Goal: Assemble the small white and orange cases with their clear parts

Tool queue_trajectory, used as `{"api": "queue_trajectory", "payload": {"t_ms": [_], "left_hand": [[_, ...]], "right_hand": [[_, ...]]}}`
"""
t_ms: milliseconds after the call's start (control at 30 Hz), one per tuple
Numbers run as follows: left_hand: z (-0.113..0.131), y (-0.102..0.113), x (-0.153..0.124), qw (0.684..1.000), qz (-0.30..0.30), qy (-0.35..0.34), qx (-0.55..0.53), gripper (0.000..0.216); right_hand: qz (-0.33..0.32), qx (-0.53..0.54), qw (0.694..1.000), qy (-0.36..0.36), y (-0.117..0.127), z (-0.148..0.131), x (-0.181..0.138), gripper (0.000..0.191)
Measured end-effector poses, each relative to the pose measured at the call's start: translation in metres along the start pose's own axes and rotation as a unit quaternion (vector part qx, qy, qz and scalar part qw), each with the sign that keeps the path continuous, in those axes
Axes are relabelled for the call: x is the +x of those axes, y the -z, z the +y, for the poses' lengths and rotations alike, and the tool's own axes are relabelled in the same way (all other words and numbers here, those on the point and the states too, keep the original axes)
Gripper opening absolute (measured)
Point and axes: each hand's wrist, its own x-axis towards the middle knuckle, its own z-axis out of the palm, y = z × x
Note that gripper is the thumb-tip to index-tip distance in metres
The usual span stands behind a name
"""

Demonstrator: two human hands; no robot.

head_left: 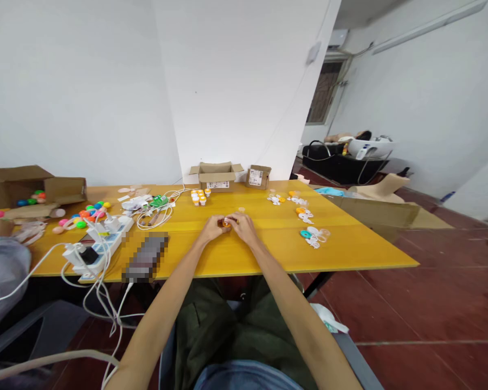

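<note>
Both of my hands meet over the middle of the wooden table, fingers curled around one small orange-and-white plastic part [226, 223]. My left hand [213, 228] grips it from the left. From the right, the fingers of my right hand [244, 226] close on its top. Much of the part is hidden by the fingers. Just beyond them lies a small clear plastic piece [241, 209]. Several small white tubs with orange tops [199, 197] stand grouped farther back. Loose plastic parts lie in clusters at the right: white and orange ones [303, 214], and a teal disc [305, 234] beside white and clear pieces.
An open cardboard box [215, 176] and a smaller box [258, 177] stand by the wall. Leftward are a power strip [106, 246] with trailing cables, a pixelated phone [146, 257], colourful balls [90, 211] and another carton [65, 189]. A person's sleeve [6, 276] shows far left.
</note>
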Motion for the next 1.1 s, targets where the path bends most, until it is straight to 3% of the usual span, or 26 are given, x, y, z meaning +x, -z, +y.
{"api": "queue_trajectory", "payload": {"t_ms": [367, 1100], "left_hand": [[-0.008, 0.003, 0.001, 1.0, -0.007, -0.019, 0.021, 0.008], [0.002, 0.005, 0.0, 0.999, -0.005, -0.029, 0.036, 0.005]], "right_hand": [[0.007, -0.008, 1.0, 0.003, -0.001, 0.002, 0.0, 0.014], [-0.004, 0.001, 1.0, 0.018, -0.001, 0.002, 0.0, 0.018]]}}
